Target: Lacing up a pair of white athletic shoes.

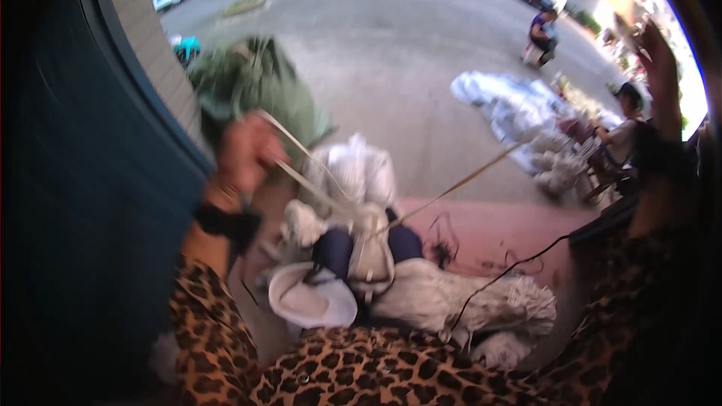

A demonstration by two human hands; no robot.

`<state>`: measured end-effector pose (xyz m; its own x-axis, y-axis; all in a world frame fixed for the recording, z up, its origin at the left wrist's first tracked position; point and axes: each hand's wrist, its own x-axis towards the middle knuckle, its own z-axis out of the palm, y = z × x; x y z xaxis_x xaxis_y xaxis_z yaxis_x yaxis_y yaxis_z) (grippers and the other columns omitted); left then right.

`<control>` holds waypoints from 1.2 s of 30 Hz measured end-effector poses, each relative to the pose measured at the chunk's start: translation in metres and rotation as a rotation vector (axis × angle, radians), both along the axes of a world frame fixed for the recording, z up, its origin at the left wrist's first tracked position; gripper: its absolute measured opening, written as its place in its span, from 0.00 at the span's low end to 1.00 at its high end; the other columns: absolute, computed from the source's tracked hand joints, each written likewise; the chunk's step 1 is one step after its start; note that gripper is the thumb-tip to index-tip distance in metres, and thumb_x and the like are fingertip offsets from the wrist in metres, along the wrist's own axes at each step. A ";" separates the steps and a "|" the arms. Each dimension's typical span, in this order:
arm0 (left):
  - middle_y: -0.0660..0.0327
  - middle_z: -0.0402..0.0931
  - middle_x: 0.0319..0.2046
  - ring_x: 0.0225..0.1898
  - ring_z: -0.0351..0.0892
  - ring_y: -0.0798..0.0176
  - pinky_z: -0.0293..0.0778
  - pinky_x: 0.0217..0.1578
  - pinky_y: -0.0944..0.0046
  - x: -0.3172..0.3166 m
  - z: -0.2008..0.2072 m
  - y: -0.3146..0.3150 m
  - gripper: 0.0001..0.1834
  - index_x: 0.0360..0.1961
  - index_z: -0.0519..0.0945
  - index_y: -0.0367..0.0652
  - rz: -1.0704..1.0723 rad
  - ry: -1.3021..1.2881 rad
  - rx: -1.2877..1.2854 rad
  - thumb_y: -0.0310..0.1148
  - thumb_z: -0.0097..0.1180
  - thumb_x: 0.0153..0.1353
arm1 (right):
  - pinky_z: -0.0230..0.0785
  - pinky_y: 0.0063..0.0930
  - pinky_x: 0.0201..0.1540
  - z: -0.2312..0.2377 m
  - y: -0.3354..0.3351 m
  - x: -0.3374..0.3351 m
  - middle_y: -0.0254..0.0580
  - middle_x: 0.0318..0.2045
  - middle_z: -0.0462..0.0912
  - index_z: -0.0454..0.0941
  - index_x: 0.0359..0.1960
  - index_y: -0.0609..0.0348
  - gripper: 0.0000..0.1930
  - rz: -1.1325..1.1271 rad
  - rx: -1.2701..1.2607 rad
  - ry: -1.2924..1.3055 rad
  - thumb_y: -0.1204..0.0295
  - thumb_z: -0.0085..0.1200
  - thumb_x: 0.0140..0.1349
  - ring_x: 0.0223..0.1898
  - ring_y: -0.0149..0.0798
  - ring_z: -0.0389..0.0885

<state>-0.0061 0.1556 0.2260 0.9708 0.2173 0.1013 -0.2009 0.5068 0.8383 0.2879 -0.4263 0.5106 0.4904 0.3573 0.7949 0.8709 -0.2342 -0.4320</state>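
Observation:
A beige, pouch-like cloth piece (371,259) lies across my lap, between my dark-trousered knees. My left hand (252,150), blurred by motion, is raised over the left side with its fingers closed around a pale cord (304,180). Strands of that cord run down to the top of the cloth piece. From the same place a tan strand (470,177) stretches taut up to the right; its far end fades out of sight. High at the right edge is my right hand (658,71), dark and smeared, so its fingers and any hold on the strand cannot be made out.
A white basin (312,299) and a bundle of beige cloth (459,297) lie close to my legs. White bags (350,173) stand ahead, with a large green sack (259,94) behind. A person (620,131) sits beside a pale heap (519,101); another person (543,34) sits farther off.

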 end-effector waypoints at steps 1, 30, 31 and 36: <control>0.71 0.53 0.12 0.14 0.53 0.75 0.56 0.19 0.72 -0.019 0.007 0.041 0.13 0.19 0.61 0.49 0.021 0.029 -0.248 0.33 0.43 0.61 | 0.61 0.27 0.56 -0.019 -0.051 0.022 0.42 0.56 0.64 0.54 0.61 0.61 0.25 -0.048 0.165 0.085 0.78 0.43 0.61 0.52 0.34 0.68; 0.69 0.69 0.21 0.20 0.66 0.77 0.65 0.19 0.77 0.000 -0.191 -0.134 0.08 0.35 0.74 0.40 -0.286 0.868 0.392 0.33 0.46 0.61 | 0.58 0.37 0.47 -0.510 0.225 -0.209 0.41 0.41 0.75 0.75 0.27 0.59 0.05 0.187 -0.635 0.451 0.72 0.48 0.53 0.48 0.43 0.69; 0.70 0.69 0.21 0.19 0.66 0.78 0.64 0.19 0.78 -0.003 -0.191 -0.133 0.08 0.34 0.75 0.40 -0.297 0.908 0.358 0.33 0.47 0.61 | 0.58 0.37 0.47 -0.512 0.225 -0.209 0.41 0.41 0.75 0.75 0.27 0.59 0.05 0.186 -0.635 0.455 0.72 0.48 0.53 0.48 0.43 0.69; 0.71 0.69 0.22 0.20 0.64 0.79 0.63 0.21 0.78 -0.011 -0.205 -0.139 0.09 0.34 0.76 0.39 -0.285 0.854 0.529 0.33 0.48 0.60 | 0.57 0.39 0.45 -0.520 0.233 -0.206 0.39 0.39 0.76 0.76 0.26 0.58 0.06 0.081 -0.529 0.525 0.71 0.48 0.52 0.47 0.41 0.69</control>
